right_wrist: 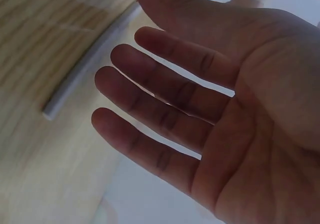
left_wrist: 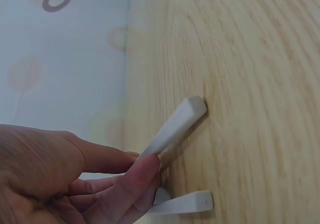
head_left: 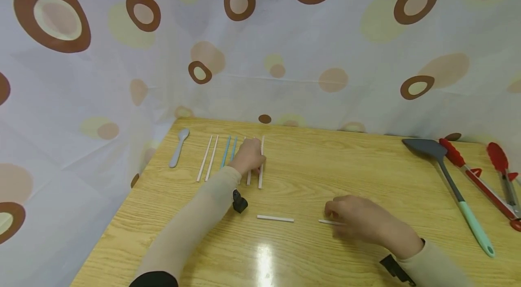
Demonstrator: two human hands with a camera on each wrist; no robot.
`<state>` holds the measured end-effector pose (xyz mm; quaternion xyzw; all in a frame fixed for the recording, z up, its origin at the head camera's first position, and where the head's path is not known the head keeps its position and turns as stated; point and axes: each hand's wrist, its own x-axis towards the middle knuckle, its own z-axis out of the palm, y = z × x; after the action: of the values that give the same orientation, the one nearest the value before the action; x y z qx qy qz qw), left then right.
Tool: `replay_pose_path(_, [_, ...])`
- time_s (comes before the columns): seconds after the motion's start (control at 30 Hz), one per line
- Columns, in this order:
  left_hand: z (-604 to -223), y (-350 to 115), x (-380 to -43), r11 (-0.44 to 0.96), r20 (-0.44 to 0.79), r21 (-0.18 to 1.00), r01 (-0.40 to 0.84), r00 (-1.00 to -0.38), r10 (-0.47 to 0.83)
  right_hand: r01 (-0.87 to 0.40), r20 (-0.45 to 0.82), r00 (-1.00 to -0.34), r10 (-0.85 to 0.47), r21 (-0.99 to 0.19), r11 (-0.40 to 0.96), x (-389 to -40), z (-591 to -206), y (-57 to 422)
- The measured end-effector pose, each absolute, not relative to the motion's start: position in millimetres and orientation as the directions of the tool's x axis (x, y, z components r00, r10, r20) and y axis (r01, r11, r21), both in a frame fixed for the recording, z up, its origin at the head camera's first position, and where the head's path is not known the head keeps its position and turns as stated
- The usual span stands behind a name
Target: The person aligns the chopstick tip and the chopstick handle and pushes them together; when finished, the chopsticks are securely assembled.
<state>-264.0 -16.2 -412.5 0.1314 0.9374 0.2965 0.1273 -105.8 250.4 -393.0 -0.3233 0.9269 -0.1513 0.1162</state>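
My left hand pinches a white chopstick at the right end of a row, its blunt end showing past the fingers in the left wrist view. Beside it, another white chopstick lies partly behind the fingers. Two white chopsticks and two blue chopsticks lie further left; the hand covers parts of others. My right hand hovers low over a white stick, partly hiding it. Its fingers are extended and slightly spread in the right wrist view. Between the hands lies a second white stick.
A grey spoon lies at the far left of the wooden table. On the right are a dark spatula with a mint handle and two red-tipped tongs. A patterned curtain hangs behind the table's back edge.
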Motion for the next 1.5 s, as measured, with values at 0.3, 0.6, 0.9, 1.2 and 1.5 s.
replay_pose_path(0.3, [-413, -16, -268, 0.815, -0.148, 0.554, 0.171, -0.943, 0.298, -0.612, -0.071, -0.744, -0.664, -0.325, 0.721, -105, -400, 246])
replay_pose_path(0.6, [-407, -14, -263, 0.826, -0.128, 0.529, 0.195, -0.944, 0.305, -0.638, -0.013, -0.75, -0.661, -0.248, 0.729, -105, -403, 242])
replay_pose_path(0.9, [-399, -9, -250, 0.835, -0.02, 0.416, 0.36, -0.915, 0.404, -0.647, 0.012, -0.75, -0.661, -0.22, 0.73, -106, -404, 241])
replay_pose_path(1.2, [-388, 7, -221, 0.788, -0.071, 0.334, 0.517, -0.82, 0.568, -0.653, 0.038, -0.748, -0.663, -0.225, 0.724, -107, -401, 245])
replay_pose_path(1.5, [-374, 14, -189, 0.708, -0.228, 0.208, 0.675, -0.671, 0.706, -0.656, 0.078, -0.749, -0.658, -0.224, 0.72, -110, -395, 248])
